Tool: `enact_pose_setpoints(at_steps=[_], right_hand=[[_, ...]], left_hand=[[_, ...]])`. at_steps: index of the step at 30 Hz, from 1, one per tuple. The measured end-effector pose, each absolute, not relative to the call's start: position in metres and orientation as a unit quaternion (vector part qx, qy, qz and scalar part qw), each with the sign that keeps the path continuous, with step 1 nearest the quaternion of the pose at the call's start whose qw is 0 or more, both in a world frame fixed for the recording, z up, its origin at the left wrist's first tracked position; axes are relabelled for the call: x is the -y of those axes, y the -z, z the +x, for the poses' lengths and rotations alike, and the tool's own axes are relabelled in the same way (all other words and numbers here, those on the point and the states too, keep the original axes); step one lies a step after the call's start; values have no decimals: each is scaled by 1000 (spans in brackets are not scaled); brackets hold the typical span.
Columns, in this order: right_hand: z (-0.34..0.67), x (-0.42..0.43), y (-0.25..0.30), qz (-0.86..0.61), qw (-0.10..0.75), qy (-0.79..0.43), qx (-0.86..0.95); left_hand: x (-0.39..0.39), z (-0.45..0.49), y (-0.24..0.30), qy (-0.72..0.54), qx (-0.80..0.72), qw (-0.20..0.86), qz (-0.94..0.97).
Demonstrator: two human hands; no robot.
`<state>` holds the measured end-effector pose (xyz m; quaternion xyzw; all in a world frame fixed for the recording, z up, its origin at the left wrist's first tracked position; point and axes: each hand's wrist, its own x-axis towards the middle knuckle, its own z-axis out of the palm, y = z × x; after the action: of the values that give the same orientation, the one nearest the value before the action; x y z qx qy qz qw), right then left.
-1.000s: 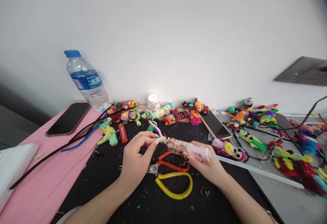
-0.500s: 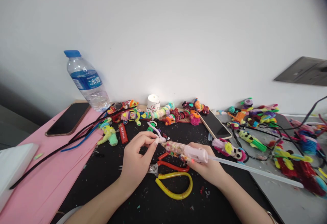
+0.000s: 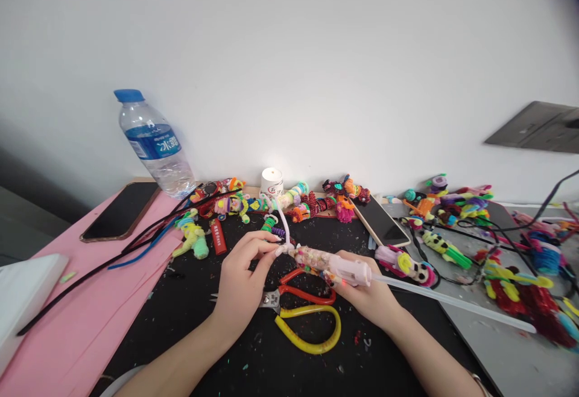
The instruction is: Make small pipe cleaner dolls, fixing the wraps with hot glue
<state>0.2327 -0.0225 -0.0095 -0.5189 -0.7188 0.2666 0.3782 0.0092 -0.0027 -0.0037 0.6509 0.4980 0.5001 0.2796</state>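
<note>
My right hand [image 3: 364,285] is wrapped round a pale pink hot glue gun [image 3: 350,269], its barrel crusted with coloured bits. A long translucent glue stick [image 3: 456,303] sticks out of its back end to the right. My left hand [image 3: 246,270] pinches a small pale pink pipe cleaner piece [image 3: 286,241] right at the glue gun's nozzle, with one strand of it standing up. Under both hands lies a pair of scissors [image 3: 310,344] with one red and one yellow handle, blades partly hidden behind my left hand.
Several pipe cleaner figures [image 3: 446,247] line the back and right of the black mat [image 3: 190,336]. A water bottle [image 3: 154,143] leans on the wall. Phones [image 3: 120,211] lie left and right. A red lighter-like packet [image 3: 218,237], paper cup [image 3: 272,181] and black cables are nearby.
The strand of the pale pink pipe cleaner has swung from slanting left to pointing upward. My left fingers have turned slightly, and the glue gun has shifted a little to the right.
</note>
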Motion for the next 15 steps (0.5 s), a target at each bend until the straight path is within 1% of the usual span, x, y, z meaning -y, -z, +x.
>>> enact_pose_setpoints(at_steps=[8,15], right_hand=[[233,20,9,-523,358,-304,711],[235,20,15,-527,371,-331,689]], left_hand=[[3,9,4,-494,-488,280,663],[4,9,5,-496,-481,278,668]])
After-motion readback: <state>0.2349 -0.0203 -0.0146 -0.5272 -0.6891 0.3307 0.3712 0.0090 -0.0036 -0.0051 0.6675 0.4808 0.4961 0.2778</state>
